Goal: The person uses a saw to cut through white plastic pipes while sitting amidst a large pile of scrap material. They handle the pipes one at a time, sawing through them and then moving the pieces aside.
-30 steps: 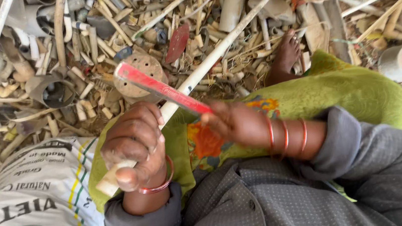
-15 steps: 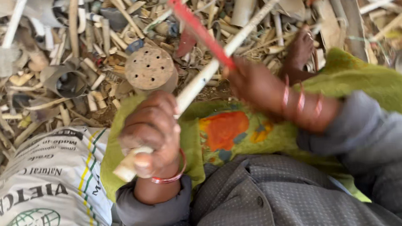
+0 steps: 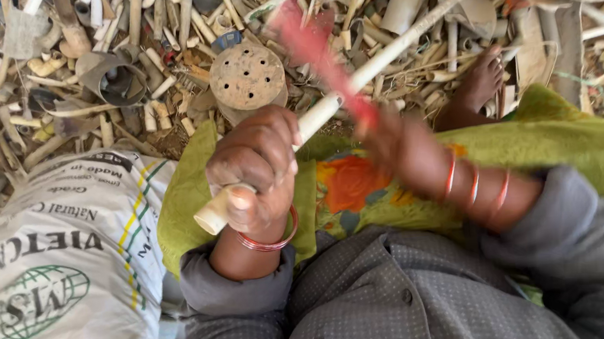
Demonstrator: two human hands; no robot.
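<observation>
Plastic pipe [image 3: 373, 65] in left hand [image 3: 258, 174], red tool [image 3: 320, 55] perhaps blurred above.

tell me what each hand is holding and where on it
Left hand grips the pale pipe near its lower end; right hand holds a blurred red tool by its lower end.

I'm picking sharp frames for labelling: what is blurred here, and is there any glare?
Head view: the right hand and its red tool are smeared by motion blur; the left hand, the pipe it grips, the sack and the round cap stay sharp. Light is soft daylight, with no glare or hard shadows.
</observation>
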